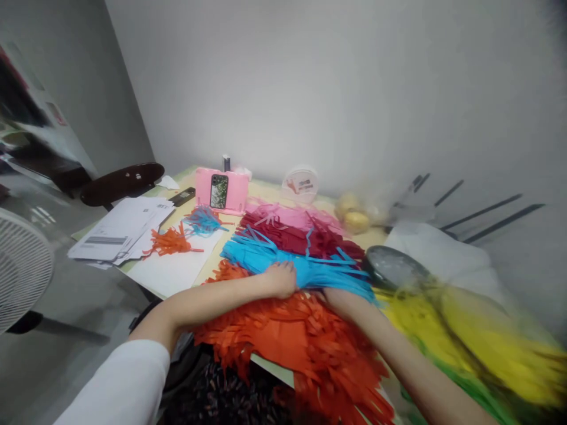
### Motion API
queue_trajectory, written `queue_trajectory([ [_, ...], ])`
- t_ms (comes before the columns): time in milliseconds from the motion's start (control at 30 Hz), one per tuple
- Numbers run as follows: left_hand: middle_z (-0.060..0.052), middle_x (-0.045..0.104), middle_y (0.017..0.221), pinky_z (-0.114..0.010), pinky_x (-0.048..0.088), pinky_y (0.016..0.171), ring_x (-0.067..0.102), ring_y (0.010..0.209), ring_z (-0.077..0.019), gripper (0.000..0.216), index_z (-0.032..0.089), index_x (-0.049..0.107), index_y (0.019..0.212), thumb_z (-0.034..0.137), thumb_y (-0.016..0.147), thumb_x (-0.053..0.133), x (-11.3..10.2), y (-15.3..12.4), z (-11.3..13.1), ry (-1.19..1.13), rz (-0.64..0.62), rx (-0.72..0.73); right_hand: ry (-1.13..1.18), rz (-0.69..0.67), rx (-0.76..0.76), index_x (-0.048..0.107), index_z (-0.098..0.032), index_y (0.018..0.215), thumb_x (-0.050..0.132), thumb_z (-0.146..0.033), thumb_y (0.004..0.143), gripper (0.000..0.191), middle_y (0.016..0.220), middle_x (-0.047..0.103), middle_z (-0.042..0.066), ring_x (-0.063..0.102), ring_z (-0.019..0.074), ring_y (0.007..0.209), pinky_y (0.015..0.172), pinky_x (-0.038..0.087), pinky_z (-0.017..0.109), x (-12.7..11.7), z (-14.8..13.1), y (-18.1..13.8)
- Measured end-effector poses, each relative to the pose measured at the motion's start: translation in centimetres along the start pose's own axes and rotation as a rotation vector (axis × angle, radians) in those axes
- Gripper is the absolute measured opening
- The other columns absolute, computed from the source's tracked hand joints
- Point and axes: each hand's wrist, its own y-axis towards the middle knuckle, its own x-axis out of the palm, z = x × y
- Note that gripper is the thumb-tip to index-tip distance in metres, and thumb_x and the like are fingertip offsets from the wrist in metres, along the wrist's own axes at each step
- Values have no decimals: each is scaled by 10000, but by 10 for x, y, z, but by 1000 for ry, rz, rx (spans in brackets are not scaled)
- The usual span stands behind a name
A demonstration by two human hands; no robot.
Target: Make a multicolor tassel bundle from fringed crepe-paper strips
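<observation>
A stack of bright blue fringed sheets (305, 268) lies across the middle of the table, cut into long thin strips at both ends. On its near edge, my left hand (282, 280) has its fingers curled over the blue material and closed on it. My right hand (333, 300) reaches to the same edge a little to the right, its fingers hidden under the blue strips. Directly below both hands spreads a big orange fringed pile (283, 336), part of it hanging over the table's front edge. Dark red fringed sheets (292, 233) and pink ones (287, 213) lie behind the blue.
Left are an orange tassel (170, 242), a blue tassel (204, 221) and papers (121, 230). A phone (218, 191) leans on a pink case (239, 192). Right are yellow fringe (478, 330), green fringe (460, 378) and a dark round object (394, 265). A fan (22, 265) stands left.
</observation>
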Motion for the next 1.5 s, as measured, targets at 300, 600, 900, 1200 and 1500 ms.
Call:
queue_trajectory([
  [300,-247,311,1565,-590,268,1157,322,1450,-375,549,12,406,1454,229,951,429,20,4,-3,82,-115,1,109,-139,37,703,-228,654,382,-376,950,461,613,706,34,676,211,578,567,480,286,-43,39,-36],
  [600,-225,263,1595,-462,203,1213,219,1503,-324,551,-5,385,1466,249,979,350,-21,-30,12,139,-34,-39,-34,-3,83,588,-119,1370,410,-258,945,481,1426,557,165,453,333,1373,1111,350,511,-7,-62,-24],
  [900,-152,327,1587,-635,207,1179,240,1495,-348,620,186,379,1507,509,978,379,35,-116,-9,92,58,-165,-99,-102,249,508,-207,1457,383,-399,998,512,1553,405,121,314,412,1435,1099,240,684,29,-54,-45],
  [1200,-170,270,1610,-634,183,1185,204,1506,-342,629,171,345,1516,517,990,333,47,-114,-11,16,92,-136,-109,-103,217,526,-245,1439,349,-388,1001,493,1542,436,82,354,363,1422,1095,301,634,42,-45,-52],
  [1500,-160,359,1573,-504,334,1155,376,1436,-317,527,211,532,1390,433,913,571,-7,-119,-23,-224,6,-42,-96,3,132,685,-184,1243,363,-420,990,473,1426,562,149,522,398,1257,937,457,581,13,-26,-47],
])
